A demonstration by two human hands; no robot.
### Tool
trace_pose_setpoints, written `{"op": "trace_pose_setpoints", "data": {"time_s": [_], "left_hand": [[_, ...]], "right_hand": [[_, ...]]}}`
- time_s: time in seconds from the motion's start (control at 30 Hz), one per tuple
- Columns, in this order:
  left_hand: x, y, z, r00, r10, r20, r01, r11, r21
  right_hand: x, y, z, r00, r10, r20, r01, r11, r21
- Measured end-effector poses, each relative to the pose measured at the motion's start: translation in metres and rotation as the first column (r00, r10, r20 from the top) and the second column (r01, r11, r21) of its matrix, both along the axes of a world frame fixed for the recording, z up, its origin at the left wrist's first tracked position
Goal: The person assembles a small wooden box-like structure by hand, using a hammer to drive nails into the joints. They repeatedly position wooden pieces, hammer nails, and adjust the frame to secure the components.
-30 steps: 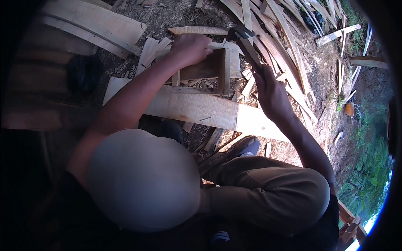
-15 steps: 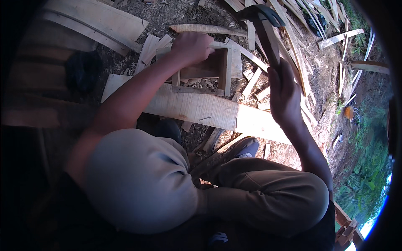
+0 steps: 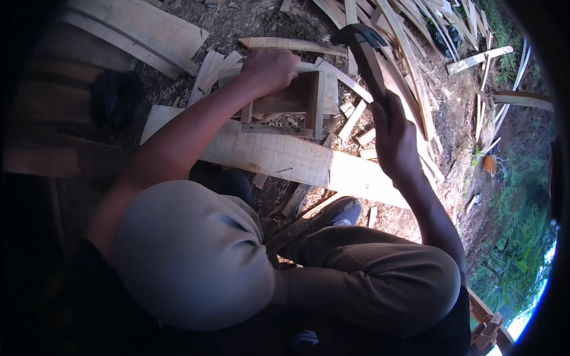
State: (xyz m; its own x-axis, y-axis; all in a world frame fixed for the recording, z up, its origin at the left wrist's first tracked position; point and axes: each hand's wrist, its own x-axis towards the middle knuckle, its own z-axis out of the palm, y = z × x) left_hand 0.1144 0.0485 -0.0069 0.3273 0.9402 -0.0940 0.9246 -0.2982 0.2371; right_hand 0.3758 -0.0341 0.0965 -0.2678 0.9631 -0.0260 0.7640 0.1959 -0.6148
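Note:
A small rectangular wooden frame (image 3: 284, 130) rests at the far side of a long pale plank (image 3: 267, 152). At its far edge, my left hand (image 3: 270, 71) is closed, its fingers curled; whatever they pinch or grip there is hidden. My right hand (image 3: 396, 139) is wrapped round the handle of a claw hammer (image 3: 372, 68). The hammer is raised to the right of the frame, its dark head up and apart from the wood. On the plank's near part lies a thin nail (image 3: 285, 169).
Wide boards (image 3: 142, 29) lie at the far left, beside a dark plastic bag (image 3: 116, 98). Offcuts (image 3: 353, 120) and shavings cover the ground right of the frame. Long strips (image 3: 409, 65) are heaped at the far right. My bent knees (image 3: 190, 255) are close in front.
The hammer and my right hand have shifted slightly left and down. My left hand stays at the frame's far edge. The whole view has shifted a little.

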Motion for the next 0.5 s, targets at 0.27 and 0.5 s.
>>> {"op": "trace_pose_setpoints", "data": {"time_s": [0.27,0.5], "left_hand": [[-0.004,-0.001,-0.013,0.999,-0.023,0.037,0.018,0.991,0.131],[-0.001,-0.003,-0.007,0.999,0.003,0.041,-0.006,0.997,0.072]], "right_hand": [[0.011,0.008,-0.027,0.972,-0.198,-0.124,0.16,0.951,-0.266],[0.007,0.015,-0.016,0.989,-0.127,-0.071,0.094,0.931,-0.351]]}}
